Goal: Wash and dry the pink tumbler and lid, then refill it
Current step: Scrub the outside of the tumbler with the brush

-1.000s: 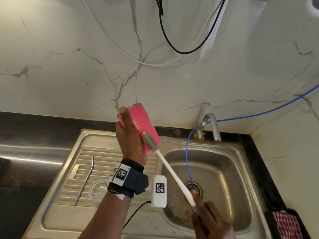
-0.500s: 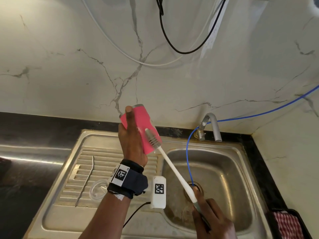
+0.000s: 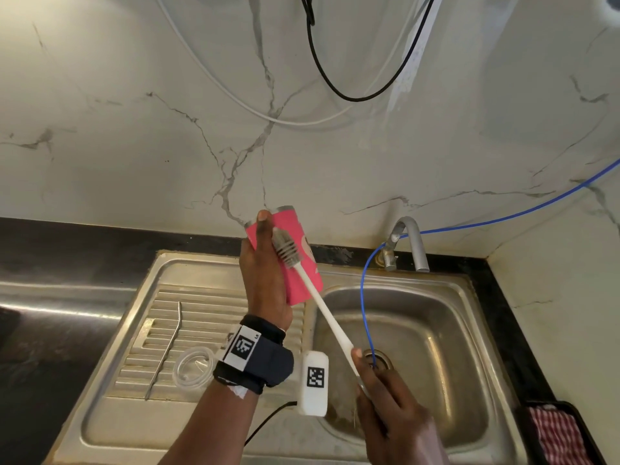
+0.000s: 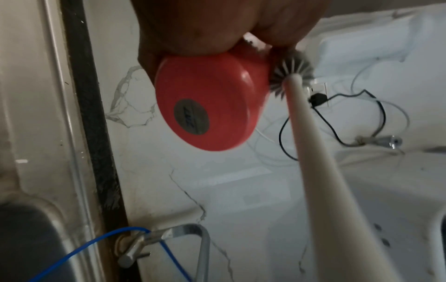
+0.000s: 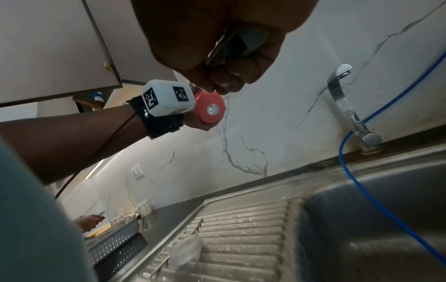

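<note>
- Marble-veined wall [image 3: 134, 146] filled the upper half of the head view, with a black cable [image 3: 352, 92] and a white cable [image 3: 235, 99] looping across it near the top centre.
- Below it, a dark worktop [image 3: 67, 250] ran along the left, and a steel sink [image 3: 469, 297] with a ribbed draining board [image 3: 188, 317] took up the lower half of the frame.
- At centre frame, the left hand [image 3: 265, 283] held the pink tumbler [image 3: 295, 253] above the sink's back edge, tilted, its open steel rim toward the wall and its base toward the basin; the thumb lay along the pink side and the fingers wrapped behind.
- From the left wrist view, the tumbler's base, with a grey round label, faced the camera at upper centre.
- The right hand [image 3: 389, 417], at lower right of centre, was curled round the end of a long white bottle brush [image 3: 322, 307], and the grey bristle head pressed against the tumbler's outer side just beside the left thumb.
- A clear lid [image 3: 194, 369] and a bent metal straw [image 3: 166, 350] lay on the draining board, lower left, near each other.
- A tap [image 3: 409, 239] stood at the back of the basin, right of centre, with a blue tube [image 3: 364, 307] running from it down toward the drain.
- A red checked cloth [image 3: 553, 434] showed in a dark tray at the lower right corner.
</note>
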A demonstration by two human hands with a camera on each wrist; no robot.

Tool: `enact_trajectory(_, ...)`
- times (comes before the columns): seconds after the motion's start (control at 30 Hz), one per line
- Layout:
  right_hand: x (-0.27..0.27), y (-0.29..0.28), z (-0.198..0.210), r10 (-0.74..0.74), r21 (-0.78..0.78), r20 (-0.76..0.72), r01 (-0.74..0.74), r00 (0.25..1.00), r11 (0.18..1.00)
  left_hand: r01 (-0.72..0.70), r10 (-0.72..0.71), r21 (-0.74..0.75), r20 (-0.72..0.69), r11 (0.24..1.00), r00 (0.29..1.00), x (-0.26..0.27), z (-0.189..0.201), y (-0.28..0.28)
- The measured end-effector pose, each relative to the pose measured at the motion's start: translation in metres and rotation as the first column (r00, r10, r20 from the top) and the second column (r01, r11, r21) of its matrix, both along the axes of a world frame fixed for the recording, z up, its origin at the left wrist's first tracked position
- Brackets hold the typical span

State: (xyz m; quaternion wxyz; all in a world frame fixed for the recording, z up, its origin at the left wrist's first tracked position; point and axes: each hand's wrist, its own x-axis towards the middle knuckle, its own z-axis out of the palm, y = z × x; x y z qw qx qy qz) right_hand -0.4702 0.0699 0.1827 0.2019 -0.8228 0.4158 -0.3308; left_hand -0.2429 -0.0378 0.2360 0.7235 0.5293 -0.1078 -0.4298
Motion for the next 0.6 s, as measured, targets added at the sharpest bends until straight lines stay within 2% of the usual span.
enact_trajectory(0.07, 0.010, -0.007, 0.002, -0.031, -0.030, 0.035, 0.032, 0.999, 0.999, 0.013, -0.013, 0.012, -0.003, 1.000, 1.000, -0.010, 0.000, 0.000)
enact_trajectory(0.23, 0.024, -0.020, 0.010, -0.064, -0.063, 0.078, 0.069, 0.995, 0.996, 0.055, -0.063, 0.066, 0.114, 0.996, 0.992, -0.022, -0.002, -0.001)
enact_trajectory(0.33, 0.012, -0.010, 0.001, -0.051, -0.056, 0.116, 0.058, 0.992, 0.997, 0.019, -0.020, 0.014, 0.080, 1.000, 0.997, -0.010, 0.005, -0.002)
enact_trajectory(0.47, -0.003, 0.003, -0.003, -0.047, -0.023, 0.076, 0.049, 0.996, 0.999, -0.044, 0.043, 0.007, 0.068, 0.999, 0.997, 0.004, 0.008, -0.002)
enact_trajectory(0.6, 0.009, -0.017, 0.006, -0.090, -0.037, 0.127, 0.096, 0.988, 0.995, 0.036, -0.041, 0.049, 0.090, 0.998, 0.995, -0.018, 0.006, 0.003)
